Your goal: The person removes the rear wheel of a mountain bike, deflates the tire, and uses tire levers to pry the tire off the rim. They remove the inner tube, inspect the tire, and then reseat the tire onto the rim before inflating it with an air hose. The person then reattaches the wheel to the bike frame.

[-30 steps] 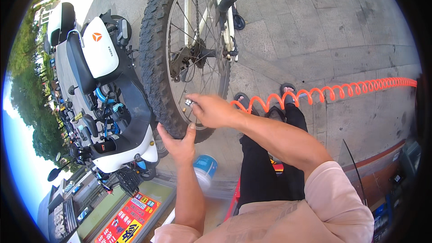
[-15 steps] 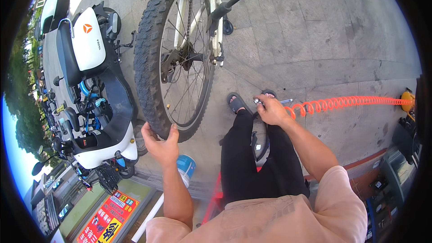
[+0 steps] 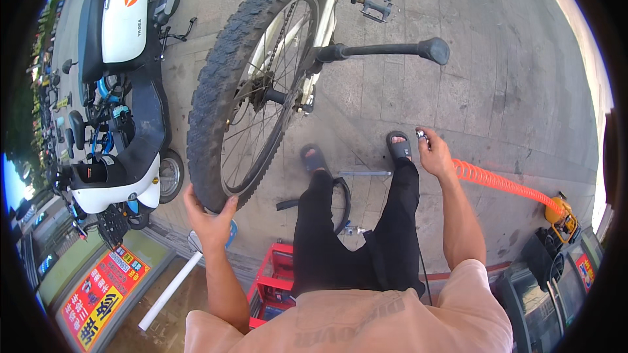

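Kickstand (image 3: pixel 379 50) juts R, blk/wht scooter (image 3: pixel 141 114) L of tyre (image 3: pixel 208 108).

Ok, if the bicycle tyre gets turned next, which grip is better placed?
Likely the left grip: it clasps the near end of the bicycle tyre. The right grip is well away from it, holding the end of the orange coiled hose.

Orange hose (image 3: pixel 504 184) — bucket (image 3: pixel 231 235) apparently blue

An open-air street workshop — paving (image 3: pixel 471 111), bicycle (image 3: pixel 219 91), orange coiled hose (image 3: pixel 504 184), parked scooter (image 3: pixel 145 108).
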Demonstrator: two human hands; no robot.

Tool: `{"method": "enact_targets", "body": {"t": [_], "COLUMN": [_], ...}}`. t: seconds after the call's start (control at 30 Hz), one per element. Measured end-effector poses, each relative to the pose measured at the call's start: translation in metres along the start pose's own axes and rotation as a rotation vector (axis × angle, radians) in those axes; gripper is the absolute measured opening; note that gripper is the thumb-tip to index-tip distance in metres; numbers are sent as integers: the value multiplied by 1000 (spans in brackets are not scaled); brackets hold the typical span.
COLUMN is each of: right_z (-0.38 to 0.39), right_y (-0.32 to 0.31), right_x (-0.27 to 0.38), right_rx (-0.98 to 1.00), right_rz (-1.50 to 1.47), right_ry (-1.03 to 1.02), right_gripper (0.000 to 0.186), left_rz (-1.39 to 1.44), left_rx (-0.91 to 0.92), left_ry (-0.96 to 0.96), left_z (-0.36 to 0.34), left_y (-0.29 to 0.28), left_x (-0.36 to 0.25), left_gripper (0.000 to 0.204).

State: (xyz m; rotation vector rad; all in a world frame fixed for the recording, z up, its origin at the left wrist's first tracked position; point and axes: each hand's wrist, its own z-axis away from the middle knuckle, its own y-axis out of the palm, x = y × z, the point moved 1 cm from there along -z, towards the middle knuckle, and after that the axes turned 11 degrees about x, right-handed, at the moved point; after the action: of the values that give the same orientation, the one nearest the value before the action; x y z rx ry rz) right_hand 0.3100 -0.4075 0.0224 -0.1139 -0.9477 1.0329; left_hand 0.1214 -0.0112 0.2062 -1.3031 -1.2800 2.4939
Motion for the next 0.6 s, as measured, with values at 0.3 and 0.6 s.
{"method": "enact_targets", "body": {"t": [0.3,0.6], "right_z": [-87,-74], "right_y": [32,82], "right_x": [-5,15], "right_rx": [425,621], "right_rz": [-32,7], "right_ry": [-249,-428], "right_gripper": [27,29], "left_rz": [-129,-93], "left_rx": [-382,-436], "left_ry": [69,208], "left_z": [-4,-10], "left_y": [21,26], "left_x": [3,-15], "left_gripper": [55,59]}}
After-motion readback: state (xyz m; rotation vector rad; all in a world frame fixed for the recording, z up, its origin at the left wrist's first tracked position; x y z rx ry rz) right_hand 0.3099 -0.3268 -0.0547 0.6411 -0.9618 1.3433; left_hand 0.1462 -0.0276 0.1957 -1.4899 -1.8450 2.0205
